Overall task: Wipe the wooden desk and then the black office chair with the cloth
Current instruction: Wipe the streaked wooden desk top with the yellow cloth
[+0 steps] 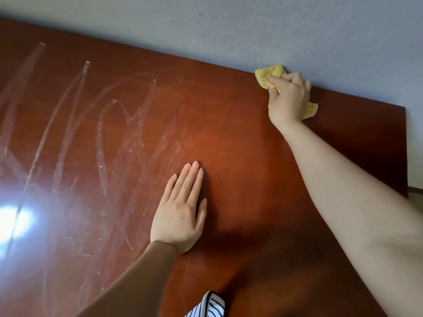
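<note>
The reddish-brown wooden desk fills most of the view and meets the wall along its far edge. My right hand is stretched to that far edge near the right corner and grips a crumpled yellow cloth, pressing it on the desk top against the wall. My left hand lies flat on the middle of the desk with straight fingers, holding nothing. Wet wipe streaks cover the left half of the desk. The black office chair is not in view.
A pale grey-blue wall runs behind the desk. The desk's right edge drops off, with floor showing below it. A bright light glare reflects at the left. A striped fabric shows at the bottom.
</note>
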Demonstrator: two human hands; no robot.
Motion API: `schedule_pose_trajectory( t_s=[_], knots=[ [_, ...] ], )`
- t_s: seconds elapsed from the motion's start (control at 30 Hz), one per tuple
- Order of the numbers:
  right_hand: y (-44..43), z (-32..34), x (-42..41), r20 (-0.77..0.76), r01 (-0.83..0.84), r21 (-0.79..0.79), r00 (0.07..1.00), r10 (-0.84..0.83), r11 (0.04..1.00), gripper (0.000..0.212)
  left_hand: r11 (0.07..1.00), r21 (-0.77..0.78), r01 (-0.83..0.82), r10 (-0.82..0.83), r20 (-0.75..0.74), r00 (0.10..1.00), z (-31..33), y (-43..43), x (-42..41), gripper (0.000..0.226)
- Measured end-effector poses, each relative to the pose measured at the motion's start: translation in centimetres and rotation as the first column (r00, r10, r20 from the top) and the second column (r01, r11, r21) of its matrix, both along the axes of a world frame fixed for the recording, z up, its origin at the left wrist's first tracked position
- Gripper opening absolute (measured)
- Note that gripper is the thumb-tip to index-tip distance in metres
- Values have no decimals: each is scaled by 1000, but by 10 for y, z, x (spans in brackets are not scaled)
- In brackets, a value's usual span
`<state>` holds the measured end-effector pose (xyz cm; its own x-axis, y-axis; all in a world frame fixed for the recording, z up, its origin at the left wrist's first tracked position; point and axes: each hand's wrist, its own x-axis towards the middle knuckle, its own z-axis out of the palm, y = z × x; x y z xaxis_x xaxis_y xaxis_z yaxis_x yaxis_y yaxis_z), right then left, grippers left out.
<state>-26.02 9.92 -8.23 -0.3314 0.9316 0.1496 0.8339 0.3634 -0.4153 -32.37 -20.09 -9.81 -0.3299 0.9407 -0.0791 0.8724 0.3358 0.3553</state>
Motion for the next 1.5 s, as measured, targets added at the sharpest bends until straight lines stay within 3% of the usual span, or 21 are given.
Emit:
schedule_pose_trajectory(
  t_s=[0.23,0.37,0.53,0.67,0.9,1.17,1.37,1.5],
  knots=[
    [-64,0,1,53,-362,18,931,360,932,38,1000,-24,-6,6,-1,1000,1,-1,-1,59],
    [-115,0,23,16,-437,46,900,436,899,37,1000,-27,-2,2,-6,1000,2,-1,-1,59],
    [-164,-6,63,-75,-428,83,898,434,900,36,999,-34,-13,13,-8,1000,4,-1,0,60],
    [-168,-11,100,-60,-365,148,924,376,919,33,999,-25,-22,22,-8,1000,4,-1,0,60],
    [-104,-6,138,-35,-98,199,994,107,975,36,1000,1,-17,17,10,1000,4,-2,2,60],
    [-9,2,112,-6,132,70,991,-132,989,33,1000,1,-5,5,20,1000,4,0,3,59],
    [12,1,62,-42,105,36,994,-104,994,34,1000,5,0,-1,27,1000,2,0,2,58],
    [-6,-4,30,-40,-25,28,999,26,999,33,1000,13,3,-3,25,1000,0,0,1,56]
  ],
)
